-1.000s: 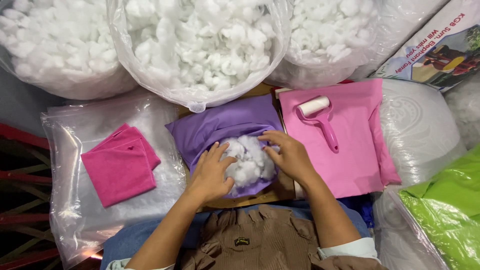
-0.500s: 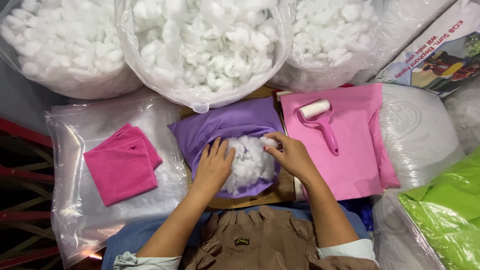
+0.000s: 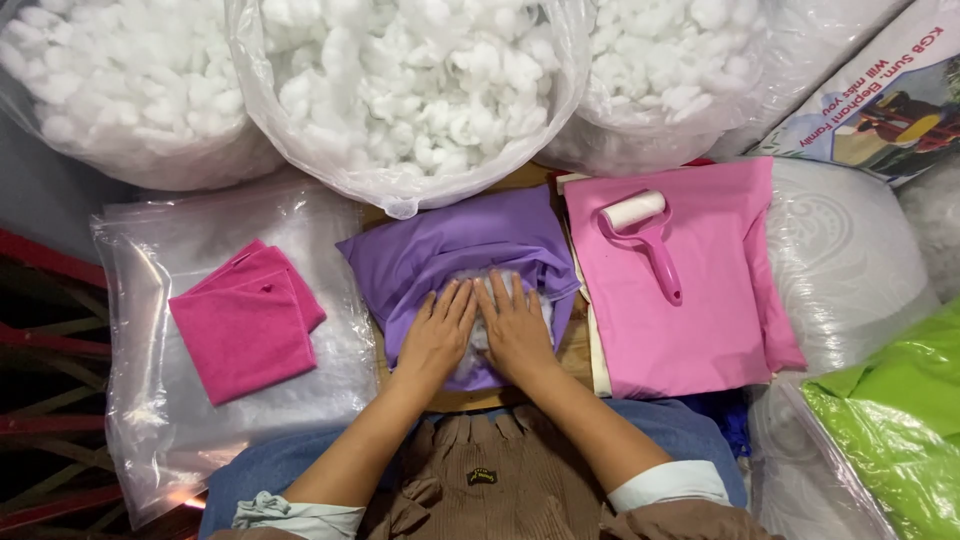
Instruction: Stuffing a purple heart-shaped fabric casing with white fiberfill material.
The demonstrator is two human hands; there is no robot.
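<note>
Purple fabric cushion cover (image 3: 455,245), centre board, white fibre stuffing (image 3: 478,330) at its mouth. Left: folded magenta cloth (image 3: 245,325) on clear plastic. Left hand (image 3: 437,335) and right hand (image 3: 515,330), flat, side by side, press stuffing down. Right: pink lint roller (image 3: 645,235) on pink fabric (image 3: 690,320).

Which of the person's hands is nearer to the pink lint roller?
The right hand. It presses on the purple fabric cover, just left of the lint roller. The left hand lies beside it, further from the roller.
</note>
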